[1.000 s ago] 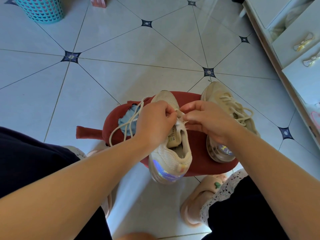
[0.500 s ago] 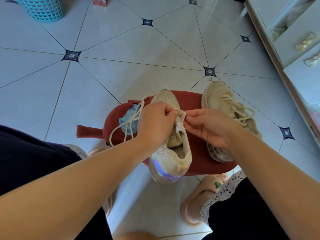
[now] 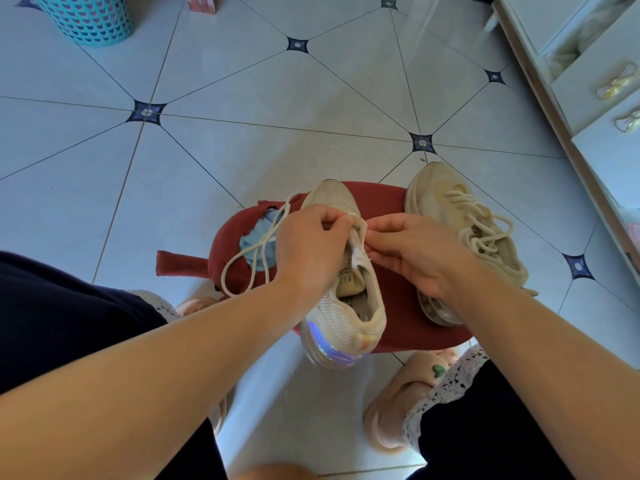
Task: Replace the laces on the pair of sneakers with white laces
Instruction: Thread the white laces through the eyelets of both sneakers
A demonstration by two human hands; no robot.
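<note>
A cream mesh sneaker (image 3: 346, 317) with an iridescent heel stands on a red cushion (image 3: 398, 327), toe pointing away from me. My left hand (image 3: 311, 251) is curled over its tongue area and pinches a cream lace (image 3: 254, 251) that loops out to the left over the cushion. My right hand (image 3: 412, 251) pinches the same lace at the eyelets on the shoe's right side. The second sneaker (image 3: 464, 233), still laced with a cream lace, lies on the cushion's right edge beyond my right wrist.
A turquoise perforated basket (image 3: 86, 15) stands at the far left on the tiled floor (image 3: 242, 98). A white drawer cabinet (image 3: 595, 98) with bow handles runs along the right. My slippered feet (image 3: 391, 410) flank the cushion, which has a torn blue patch (image 3: 256, 240).
My right hand drew back slightly to the right along the lace, then returned toward the eyelets. The left hand stayed in place on the sneaker.
</note>
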